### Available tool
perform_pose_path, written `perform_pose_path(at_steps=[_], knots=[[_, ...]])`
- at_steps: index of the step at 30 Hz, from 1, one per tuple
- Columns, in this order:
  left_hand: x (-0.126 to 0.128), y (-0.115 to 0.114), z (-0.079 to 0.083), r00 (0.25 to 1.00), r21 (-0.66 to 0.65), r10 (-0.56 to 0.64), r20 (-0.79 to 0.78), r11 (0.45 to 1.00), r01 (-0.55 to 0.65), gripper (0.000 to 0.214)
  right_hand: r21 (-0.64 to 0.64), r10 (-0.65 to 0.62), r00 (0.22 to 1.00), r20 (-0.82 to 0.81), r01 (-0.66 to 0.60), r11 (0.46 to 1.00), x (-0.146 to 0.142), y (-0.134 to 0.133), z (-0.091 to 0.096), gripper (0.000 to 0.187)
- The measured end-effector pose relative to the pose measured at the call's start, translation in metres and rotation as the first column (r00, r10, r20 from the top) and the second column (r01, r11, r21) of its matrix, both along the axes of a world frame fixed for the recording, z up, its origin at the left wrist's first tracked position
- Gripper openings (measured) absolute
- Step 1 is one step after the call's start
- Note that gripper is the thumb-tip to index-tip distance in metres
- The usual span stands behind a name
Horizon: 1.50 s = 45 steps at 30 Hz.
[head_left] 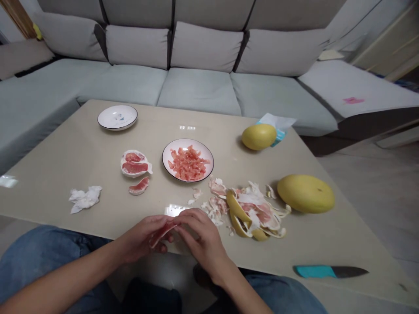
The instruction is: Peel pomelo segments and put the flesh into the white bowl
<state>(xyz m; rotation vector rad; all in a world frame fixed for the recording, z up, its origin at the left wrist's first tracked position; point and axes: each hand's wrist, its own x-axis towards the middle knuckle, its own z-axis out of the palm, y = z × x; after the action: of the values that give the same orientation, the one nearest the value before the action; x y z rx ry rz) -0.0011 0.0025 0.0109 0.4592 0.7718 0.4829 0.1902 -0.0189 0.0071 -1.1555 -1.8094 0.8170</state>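
A red pomelo segment lies in my left hand, whose fingers are wrapped round it just over the table's front edge. The fingertips of my right hand pinch the segment's upper right end. Beyond my hands, a dark-rimmed white plate holds a heap of peeled pomelo flesh. Left of the plate sit a part-opened pomelo in white pith and one loose segment. To the right of my hands is a pile of peel and membrane.
Two whole yellow pomelos, one by a tissue pack and one nearer, stand at the right. A knife with a turquoise handle lies near the front right edge. A crumpled tissue and a second plate are at the left.
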Motion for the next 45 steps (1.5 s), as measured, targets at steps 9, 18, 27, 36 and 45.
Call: perform_pose_path(at_steps=[9, 18, 27, 36, 45], knots=[[-0.002, 0.009, -0.002, 0.973, 0.361, 0.193, -0.131, 0.923, -0.134, 0.035, -0.126, -0.211, 0.968, -0.138, 0.194, 0.973, -0.005, 0.002, 0.001, 0.007], [-0.001, 0.010, 0.000, 0.921, 0.489, 0.291, -0.258, 0.862, -0.135, 0.031, -0.303, -0.109, 0.976, -0.187, 0.049, 0.952, -0.003, 0.000, 0.009, 0.013], [0.000, 0.003, -0.004, 0.991, 0.385, 0.097, -0.097, 0.921, -0.052, 0.060, -0.244, -0.082, 0.988, -0.128, 0.049, 0.968, -0.011, -0.003, 0.007, 0.014], [-0.003, 0.003, -0.012, 0.998, 0.425, 0.024, 0.050, 0.904, -0.043, 0.053, -0.463, -0.160, 0.941, -0.298, 0.004, 0.886, -0.019, -0.009, 0.005, 0.014], [-0.001, 0.004, -0.013, 0.993, 0.486, 0.052, 0.102, 0.869, -0.096, 0.052, -0.665, -0.235, 0.853, -0.465, -0.162, 0.729, -0.021, -0.005, -0.002, 0.027]])
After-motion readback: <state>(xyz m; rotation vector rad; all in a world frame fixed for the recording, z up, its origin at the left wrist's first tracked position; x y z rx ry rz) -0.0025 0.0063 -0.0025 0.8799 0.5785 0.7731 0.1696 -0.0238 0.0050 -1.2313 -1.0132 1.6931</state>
